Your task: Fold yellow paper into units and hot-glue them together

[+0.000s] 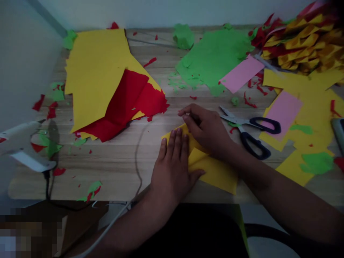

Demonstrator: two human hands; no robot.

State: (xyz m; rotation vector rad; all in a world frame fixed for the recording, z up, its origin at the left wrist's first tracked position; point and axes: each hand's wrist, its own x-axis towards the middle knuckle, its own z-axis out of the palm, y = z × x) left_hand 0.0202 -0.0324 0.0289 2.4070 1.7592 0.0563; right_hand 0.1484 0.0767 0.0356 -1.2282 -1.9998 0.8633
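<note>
A folded yellow paper sheet [215, 175] lies near the table's front edge, its upper part under my hands. Pressed flat on its left side is my left hand [172, 165], fingers stretched out and thumb pointing right. My right hand [202, 125] is at the sheet's far edge with its fingers curled in and thumb close to the index finger. Whatever is inside that curl, if anything, is hidden. Just right of it, scissors [245, 130] with dark handles lie with their blades slightly apart.
A glue gun [27, 147] with a cord stands at the left. Yellow sheets [94, 68] carry a red paper piece [120, 107]. Green paper [215, 53], pink strips [242, 73] and a ruffled yellow paper heap [309, 46] lie farther back. Scraps litter the table.
</note>
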